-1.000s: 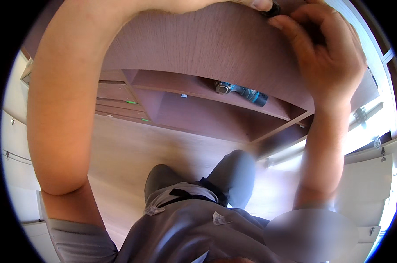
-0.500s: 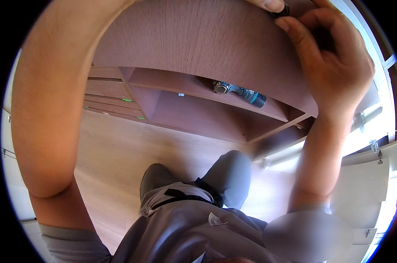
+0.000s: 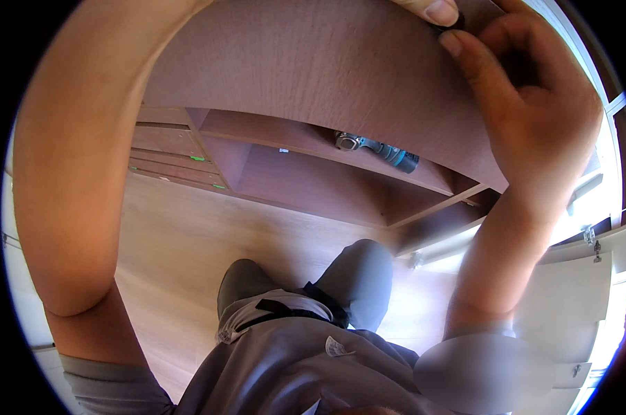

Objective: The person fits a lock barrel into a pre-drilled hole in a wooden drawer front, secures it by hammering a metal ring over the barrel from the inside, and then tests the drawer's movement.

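From where I stand, the nearest things are the right hand (image 3: 538, 86), curled with thumb and fingers drawn narrow, and the left hand (image 3: 430, 10), mostly past the upper edge; whether either grips firmly, I can't tell. Between them sits a small dark piece (image 3: 460, 21), at about ten o'clock from the right palm and four o'clock from the left thumb. The left thumb lies right against it and looks nearer; the right thumb tip is just beneath. The piece's long axis is hidden.

Behind is a brown panel (image 3: 313, 62). Beyond, at seven o'clock from the piece, a power tool (image 3: 379, 150) lies on a shelf (image 3: 278, 138), its length running ten to four. Farthest is the pale floor (image 3: 181, 221).
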`<state>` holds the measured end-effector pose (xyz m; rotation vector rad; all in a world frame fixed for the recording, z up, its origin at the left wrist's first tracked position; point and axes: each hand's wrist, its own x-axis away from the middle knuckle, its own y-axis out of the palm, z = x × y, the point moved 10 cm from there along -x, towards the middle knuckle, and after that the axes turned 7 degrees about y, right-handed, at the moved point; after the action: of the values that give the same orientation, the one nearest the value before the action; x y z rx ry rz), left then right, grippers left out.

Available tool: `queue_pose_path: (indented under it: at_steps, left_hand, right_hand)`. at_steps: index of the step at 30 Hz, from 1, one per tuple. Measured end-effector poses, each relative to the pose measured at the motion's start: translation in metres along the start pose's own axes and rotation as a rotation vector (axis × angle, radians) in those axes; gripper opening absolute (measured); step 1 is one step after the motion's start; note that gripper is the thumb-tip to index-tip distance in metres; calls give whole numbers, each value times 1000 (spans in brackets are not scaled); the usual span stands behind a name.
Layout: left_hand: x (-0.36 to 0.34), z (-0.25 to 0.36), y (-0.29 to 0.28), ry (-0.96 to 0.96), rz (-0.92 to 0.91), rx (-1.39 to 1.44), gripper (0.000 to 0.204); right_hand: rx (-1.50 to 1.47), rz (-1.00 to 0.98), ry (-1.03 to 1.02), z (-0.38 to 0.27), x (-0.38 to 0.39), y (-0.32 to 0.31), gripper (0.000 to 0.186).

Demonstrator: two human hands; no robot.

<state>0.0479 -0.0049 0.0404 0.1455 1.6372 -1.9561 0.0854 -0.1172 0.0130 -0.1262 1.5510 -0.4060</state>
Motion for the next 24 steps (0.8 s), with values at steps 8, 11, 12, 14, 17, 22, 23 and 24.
queue_pose_path:
  at_steps: [8, 11, 12, 14, 17, 22, 23, 24]
  left_hand:
    - [0, -1, 0, 39, -43, 31, 36]
    - [-4, -4, 2, 8, -83, 20, 35]
    - [-5, -3, 2, 11, -91, 19, 35]
    - [-4, 1, 0, 12, -98, 28, 34]
    - [-2, 1, -3, 61, -70, 61, 34]
    - [0, 0, 15, 296, -1, 50, 34]
    - [8, -1, 3, 268, 17, 34, 34]
    - [8, -2, 1, 255, 17, 34, 34]
  right_hand:
    - [9, -125, 147, -5, -12, 1, 22]
    - [-14, -119, 179, 0, -11, 2, 21]
    - [-31, -117, 193, 2, -11, 2, 21]
    - [-75, -130, 223, 5, -12, 1, 22]
    - [-70, -153, 269, 5, -14, 1, 22]
    - [108, -230, 297, 10, -7, 5, 21]
    - [73, -266, 308, 18, -10, 0, 20]
    - [55, -311, 336, 27, -7, 1, 21]
